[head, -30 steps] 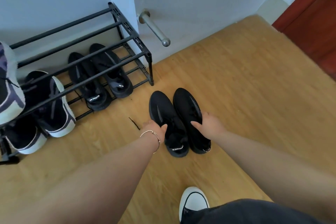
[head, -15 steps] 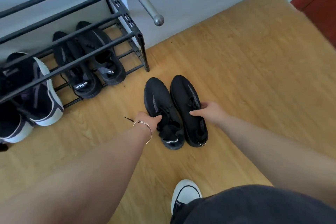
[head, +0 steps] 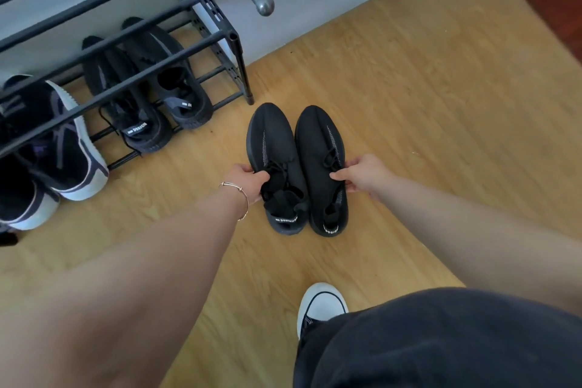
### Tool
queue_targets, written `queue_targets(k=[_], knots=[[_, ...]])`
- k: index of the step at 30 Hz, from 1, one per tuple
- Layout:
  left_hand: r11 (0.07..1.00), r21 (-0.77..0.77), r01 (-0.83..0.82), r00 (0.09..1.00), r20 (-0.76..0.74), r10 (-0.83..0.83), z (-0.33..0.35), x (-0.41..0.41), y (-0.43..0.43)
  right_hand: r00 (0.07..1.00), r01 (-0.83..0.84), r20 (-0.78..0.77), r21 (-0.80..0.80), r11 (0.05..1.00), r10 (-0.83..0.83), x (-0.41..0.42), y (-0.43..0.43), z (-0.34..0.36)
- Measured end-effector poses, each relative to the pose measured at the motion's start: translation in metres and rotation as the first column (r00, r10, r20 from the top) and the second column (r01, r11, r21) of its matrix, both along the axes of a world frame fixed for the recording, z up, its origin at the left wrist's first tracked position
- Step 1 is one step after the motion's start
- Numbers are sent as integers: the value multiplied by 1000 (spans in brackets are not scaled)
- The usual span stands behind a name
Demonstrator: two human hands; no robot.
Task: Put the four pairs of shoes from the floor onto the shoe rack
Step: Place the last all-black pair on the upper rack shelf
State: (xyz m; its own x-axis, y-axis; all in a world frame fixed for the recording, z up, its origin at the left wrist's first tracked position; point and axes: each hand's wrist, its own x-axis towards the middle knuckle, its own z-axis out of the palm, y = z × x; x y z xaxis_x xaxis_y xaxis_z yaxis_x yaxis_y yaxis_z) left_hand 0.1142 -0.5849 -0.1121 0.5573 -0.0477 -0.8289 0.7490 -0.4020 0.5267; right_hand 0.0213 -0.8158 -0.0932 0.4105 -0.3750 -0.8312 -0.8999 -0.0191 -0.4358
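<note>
Two black shoes [head: 296, 167], one per hand's grip.

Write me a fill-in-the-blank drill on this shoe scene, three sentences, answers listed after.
1. Each hand grips one shoe: the left hand and right hand hold a pair coloured ____.
2. The black pair with heel tabs already sits on the ____ shelf of the shoe rack.
3. On her left wrist the person wears a thin ____.

Answers: black; bottom; bracelet
</note>
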Motion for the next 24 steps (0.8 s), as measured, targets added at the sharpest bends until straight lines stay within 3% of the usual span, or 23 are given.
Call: queue_targets(k=[10, 20, 24], knots=[[1000, -30, 2, 997, 80, 1, 35, 7, 41, 990, 24, 140, -13, 1000, -22, 8, 31, 36], [986, -132, -105, 985, 126, 121, 92, 26, 133, 967, -125, 223, -10, 992, 124, 43, 100, 92], [983, -147, -111, 975, 177, 137, 115, 36, 160, 968, -172, 181, -10, 985, 171, 62, 120, 109]])
